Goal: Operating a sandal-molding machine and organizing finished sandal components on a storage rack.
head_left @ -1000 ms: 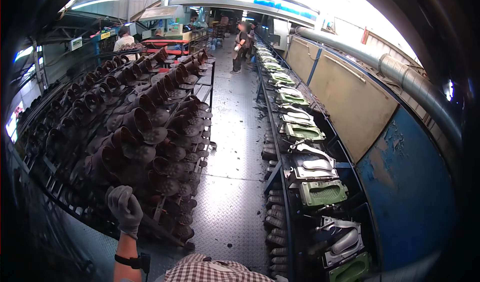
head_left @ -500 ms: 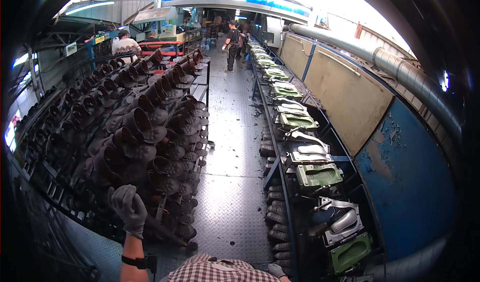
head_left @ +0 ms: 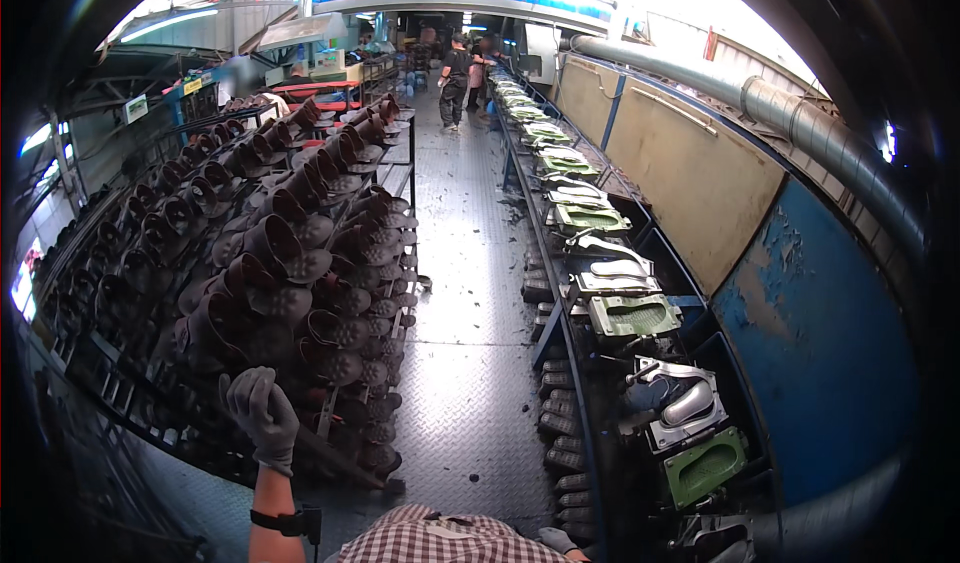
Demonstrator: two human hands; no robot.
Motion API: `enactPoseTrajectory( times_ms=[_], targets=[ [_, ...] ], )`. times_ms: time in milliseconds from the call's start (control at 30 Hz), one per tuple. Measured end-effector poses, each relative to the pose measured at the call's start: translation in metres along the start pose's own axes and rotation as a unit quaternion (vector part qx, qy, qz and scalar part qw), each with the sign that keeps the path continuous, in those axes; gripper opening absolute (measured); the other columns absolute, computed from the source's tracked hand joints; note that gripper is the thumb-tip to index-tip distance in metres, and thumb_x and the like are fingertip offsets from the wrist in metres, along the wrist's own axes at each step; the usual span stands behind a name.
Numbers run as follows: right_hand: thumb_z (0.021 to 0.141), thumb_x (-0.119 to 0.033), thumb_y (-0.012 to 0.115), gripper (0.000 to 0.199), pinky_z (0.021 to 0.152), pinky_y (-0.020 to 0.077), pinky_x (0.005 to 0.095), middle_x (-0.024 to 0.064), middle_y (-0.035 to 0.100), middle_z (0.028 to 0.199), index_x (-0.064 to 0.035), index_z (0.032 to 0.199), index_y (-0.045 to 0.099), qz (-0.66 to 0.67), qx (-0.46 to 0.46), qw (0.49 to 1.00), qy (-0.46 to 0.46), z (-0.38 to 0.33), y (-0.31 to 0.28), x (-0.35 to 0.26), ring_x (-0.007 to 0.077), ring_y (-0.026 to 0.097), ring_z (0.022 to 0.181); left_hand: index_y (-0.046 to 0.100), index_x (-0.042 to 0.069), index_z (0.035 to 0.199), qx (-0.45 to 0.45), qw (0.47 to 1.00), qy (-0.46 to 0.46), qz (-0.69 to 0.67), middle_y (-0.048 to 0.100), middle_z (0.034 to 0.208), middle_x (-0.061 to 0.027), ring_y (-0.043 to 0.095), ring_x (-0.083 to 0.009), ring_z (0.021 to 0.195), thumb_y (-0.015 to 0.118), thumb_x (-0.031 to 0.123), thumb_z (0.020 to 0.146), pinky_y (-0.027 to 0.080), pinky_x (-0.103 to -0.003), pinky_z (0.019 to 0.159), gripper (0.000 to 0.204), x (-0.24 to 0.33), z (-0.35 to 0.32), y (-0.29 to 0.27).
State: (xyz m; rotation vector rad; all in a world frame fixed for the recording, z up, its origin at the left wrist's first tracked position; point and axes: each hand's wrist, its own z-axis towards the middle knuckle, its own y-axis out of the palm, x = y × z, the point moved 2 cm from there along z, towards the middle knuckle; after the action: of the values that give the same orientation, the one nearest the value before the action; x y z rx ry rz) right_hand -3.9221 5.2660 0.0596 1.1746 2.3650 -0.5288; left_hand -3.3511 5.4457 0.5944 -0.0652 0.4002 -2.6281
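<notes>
The gloved left hand (head_left: 262,418) is half curled near maroon boots (head_left: 262,251) left of the metal walkway (head_left: 470,393); its hold cannot be told. The right hand (head_left: 556,539) shows only partly, its grip unclear.

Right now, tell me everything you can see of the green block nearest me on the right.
The green block is roughly rectangular and hard-looking, perhaps painted metal, with a long, rounded, sole-like hollow in its upper face. Nothing shows inside the hollow. It lies face up, slanted in the picture, in the row right of the aisle. A silver piece with a foot-shaped form adjoins its far edge; whether they touch is unclear. The right hand is apart from it.
</notes>
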Motion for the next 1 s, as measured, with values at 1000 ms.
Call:
enactPoseTrajectory(
  times_ms=[1000],
  targets=[
    [0.099,-0.027,0.054,0.025,0.066,0.0533,0.0371,0.0049,0.07,0.085,-0.0098,0.094,0.071,-0.181,-0.045,0.95,-0.25,0.008,0.007,-0.009,0.0189,0.065,0.072,0.06,0.01,0.123,0.021,1.0,0.007,0.017,0.065,0.116,-0.0073,0.064,-0.0275,0.113,0.058,0.001,0.098,0.035,-0.057,0.118,0.026,0.004,-0.019,0.008]
  ],
)
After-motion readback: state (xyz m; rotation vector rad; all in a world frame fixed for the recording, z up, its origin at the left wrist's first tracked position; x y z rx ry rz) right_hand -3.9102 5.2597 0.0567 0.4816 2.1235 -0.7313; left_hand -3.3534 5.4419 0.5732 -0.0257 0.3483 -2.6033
